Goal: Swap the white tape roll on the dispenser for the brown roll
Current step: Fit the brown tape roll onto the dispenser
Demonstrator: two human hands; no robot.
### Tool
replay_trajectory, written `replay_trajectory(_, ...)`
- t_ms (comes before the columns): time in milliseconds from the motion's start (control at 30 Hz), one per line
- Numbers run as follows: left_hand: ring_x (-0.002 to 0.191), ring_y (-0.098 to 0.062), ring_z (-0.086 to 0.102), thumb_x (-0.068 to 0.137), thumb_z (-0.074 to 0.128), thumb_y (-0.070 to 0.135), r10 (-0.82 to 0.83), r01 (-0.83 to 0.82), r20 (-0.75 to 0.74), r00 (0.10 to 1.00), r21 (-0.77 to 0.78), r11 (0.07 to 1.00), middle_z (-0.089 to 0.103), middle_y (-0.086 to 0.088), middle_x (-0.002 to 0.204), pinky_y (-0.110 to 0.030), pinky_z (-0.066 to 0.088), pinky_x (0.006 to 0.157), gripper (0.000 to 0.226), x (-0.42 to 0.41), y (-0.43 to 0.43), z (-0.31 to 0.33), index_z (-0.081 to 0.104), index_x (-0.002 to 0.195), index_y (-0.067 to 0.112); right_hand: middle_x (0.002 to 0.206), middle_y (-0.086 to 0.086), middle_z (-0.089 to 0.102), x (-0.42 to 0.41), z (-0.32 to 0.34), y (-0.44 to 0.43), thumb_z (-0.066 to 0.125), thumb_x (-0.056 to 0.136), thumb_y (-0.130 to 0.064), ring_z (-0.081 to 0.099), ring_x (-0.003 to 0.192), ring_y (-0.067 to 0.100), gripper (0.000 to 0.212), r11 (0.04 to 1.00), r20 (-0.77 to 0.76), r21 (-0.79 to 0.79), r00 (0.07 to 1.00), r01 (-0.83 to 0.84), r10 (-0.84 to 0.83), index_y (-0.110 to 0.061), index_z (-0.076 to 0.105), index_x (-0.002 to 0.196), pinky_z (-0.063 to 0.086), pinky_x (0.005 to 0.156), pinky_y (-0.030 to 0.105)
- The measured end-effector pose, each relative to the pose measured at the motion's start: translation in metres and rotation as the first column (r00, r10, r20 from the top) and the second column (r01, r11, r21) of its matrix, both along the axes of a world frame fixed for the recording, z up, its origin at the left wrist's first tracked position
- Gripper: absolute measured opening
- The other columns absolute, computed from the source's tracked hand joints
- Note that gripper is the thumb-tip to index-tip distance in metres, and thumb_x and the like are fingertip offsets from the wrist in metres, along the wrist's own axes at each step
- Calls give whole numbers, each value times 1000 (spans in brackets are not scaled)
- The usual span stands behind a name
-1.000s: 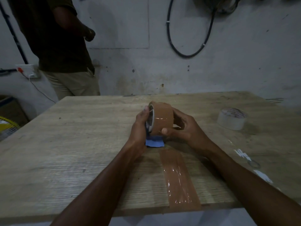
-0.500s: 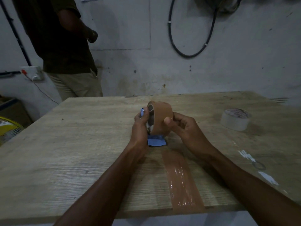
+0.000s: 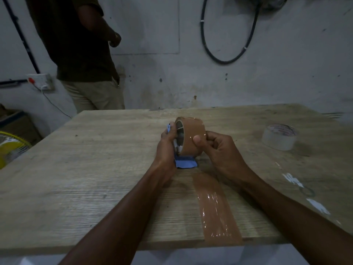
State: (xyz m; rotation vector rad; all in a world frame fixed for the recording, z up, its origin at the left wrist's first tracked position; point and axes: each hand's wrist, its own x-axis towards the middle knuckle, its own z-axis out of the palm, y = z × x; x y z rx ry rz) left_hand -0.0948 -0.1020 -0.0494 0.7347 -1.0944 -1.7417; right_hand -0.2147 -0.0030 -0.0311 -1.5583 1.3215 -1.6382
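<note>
The brown tape roll [image 3: 193, 134] stands on edge in the blue dispenser [image 3: 185, 163] at the middle of the wooden table [image 3: 91, 169]. My left hand [image 3: 167, 144] grips the dispenser's left side, fingers over its blue top edge. My right hand [image 3: 217, 148] holds the roll's right side, thumb pressed on the brown face. The white tape roll [image 3: 279, 137] lies flat on the table, apart, to the far right. Most of the dispenser is hidden by the roll and my hands.
A strip of brown tape [image 3: 215, 209] is stuck to the table, running to its near edge. White tape scraps [image 3: 305, 194] lie near the right edge. A person [image 3: 82, 54] stands beyond the far left corner. A yellow fan [image 3: 9, 150] sits at left.
My left fingers have shifted up onto the dispenser's blue top edge, and my right thumb has climbed higher on the roll. The roll and dispenser stay in place.
</note>
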Motion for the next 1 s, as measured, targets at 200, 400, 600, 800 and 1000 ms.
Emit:
replay_trajectory(200,107,-37,70,95,45,62,-30,30,19,999,18,999,71,-19,121,-44,59,79,66,2,-2,3,62,133,11,100,0,78,3,-3,-2,61,94,-29,75,91,9,28,999,-77,-1,996,38,-38,-11,71,114,58,79,21)
replay_trajectory(400,96,-31,72,98,39,59,-89,89,15,996,22,996,75,-16,111,-44,56,86,62,7,4,7,69,121,10,104,4,77,8,-5,-4,64,93,-30,73,93,7,32,992,-222,-68,968,108,-121,-8,72,115,59,82,23)
replay_trajectory(600,68,-20,73,102,33,57,-149,150,-46,988,25,988,76,-10,81,-31,59,61,62,8,2,5,72,98,10,101,3,78,13,-7,-6,67,91,-33,71,90,3,33,980,-384,-149,906,130,-179,-7,75,111,53,78,11)
replay_trajectory(800,70,-22,73,98,34,65,-115,117,-64,991,33,993,75,-11,84,-33,58,62,67,9,1,5,72,101,10,99,6,78,14,-9,-10,63,93,-38,71,85,10,37,979,-502,-158,844,127,-190,-9,72,114,55,75,19)
replay_trajectory(1000,71,-22,72,96,35,66,-142,143,-81,987,9,990,75,-11,83,-34,57,65,70,9,3,4,80,83,15,102,1,76,11,-10,-5,61,92,-47,71,90,9,41,993,-417,-76,902,87,-111,-13,71,114,55,77,21)
